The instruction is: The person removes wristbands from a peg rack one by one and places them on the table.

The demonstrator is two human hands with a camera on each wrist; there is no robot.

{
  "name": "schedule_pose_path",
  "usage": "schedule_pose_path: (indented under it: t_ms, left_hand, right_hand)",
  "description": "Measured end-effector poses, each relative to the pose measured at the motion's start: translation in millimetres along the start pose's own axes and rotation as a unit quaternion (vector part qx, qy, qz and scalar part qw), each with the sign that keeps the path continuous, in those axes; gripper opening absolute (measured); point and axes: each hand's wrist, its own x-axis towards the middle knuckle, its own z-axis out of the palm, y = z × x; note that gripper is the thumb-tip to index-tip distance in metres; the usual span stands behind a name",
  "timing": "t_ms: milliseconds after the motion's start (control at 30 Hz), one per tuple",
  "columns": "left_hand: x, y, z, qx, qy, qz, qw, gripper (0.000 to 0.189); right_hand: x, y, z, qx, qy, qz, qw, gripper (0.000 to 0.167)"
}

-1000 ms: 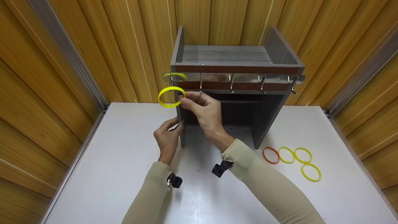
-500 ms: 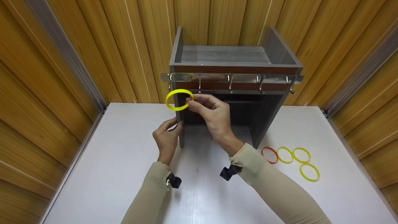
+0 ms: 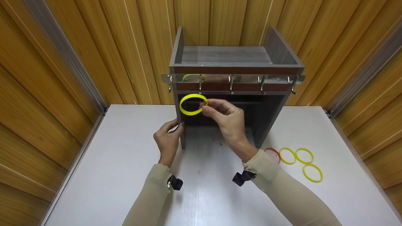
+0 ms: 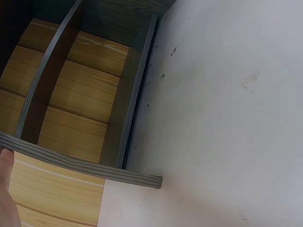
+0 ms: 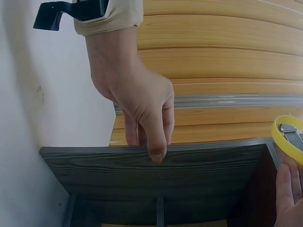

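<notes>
My right hand (image 3: 230,121) pinches a yellow wristband (image 3: 190,113) between thumb and fingers, holding it up in front of the grey shelf unit, just below the second hook (image 3: 200,84) from the left. In the right wrist view, the yellow wristband (image 5: 279,139) shows at the right edge above part of that hand. My left hand (image 3: 168,136) grips the shelf's left side panel (image 3: 183,139), its thumb over the front edge. A shiny metal rail (image 3: 216,78) with several hooks runs across the shelf's front, and no band hangs from it.
On the white table (image 3: 135,131) at the right lie a red wristband (image 3: 277,151), partly behind the right sleeve, and three yellow wristbands (image 3: 321,174). Wood-patterned walls (image 3: 150,47) enclose the table at the back and sides. The shelf top (image 3: 223,56) has raised sides.
My right hand has moved right and slightly down with the yellow wristband, from beneath the leftmost hook to beneath the second. The left hand keeps its hold on the side panel.
</notes>
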Motion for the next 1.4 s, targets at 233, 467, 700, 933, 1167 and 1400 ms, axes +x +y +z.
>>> schedule_pose_path:
  t_ms: [233, 467, 700, 933, 1167, 1400]
  left_hand:
    - [0.6, -4.0, -0.7, -0.006, 0.003, 0.006, 1.0000, 0.019]
    - [1.1, -5.2, -2.8, -0.019, -0.003, 0.017, 0.9997, 0.017]
    - [0.9, -4.1, -1.4, -0.020, -0.010, 0.021, 0.9995, 0.020]
    - [0.2, -4.3, 0.4, -0.022, -0.013, 0.023, 0.9994, 0.019]
    - [-0.2, -4.1, 1.1, -0.026, -0.005, 0.026, 0.9993, 0.019]
    - [0.2, -3.7, 0.4, -0.028, -0.008, 0.016, 0.9994, 0.020]
  right_hand:
    - [-6.2, 0, -18, -0.005, 0.014, 0.006, 0.9999, 0.023]
    - [-11.3, 1, -34, -0.002, 0.038, 0.009, 0.9993, 0.022]
    - [-16.9, 1, -51, 0.008, 0.060, 0.007, 0.9981, 0.023]
    - [-27.7, 1, -74, -0.005, 0.098, 0.026, 0.9949, 0.023]
    - [-38.0, 4, -99, -0.007, 0.133, 0.044, 0.9901, 0.027]
    - [-48.7, 7, -117, -0.006, 0.155, 0.053, 0.9865, 0.031]
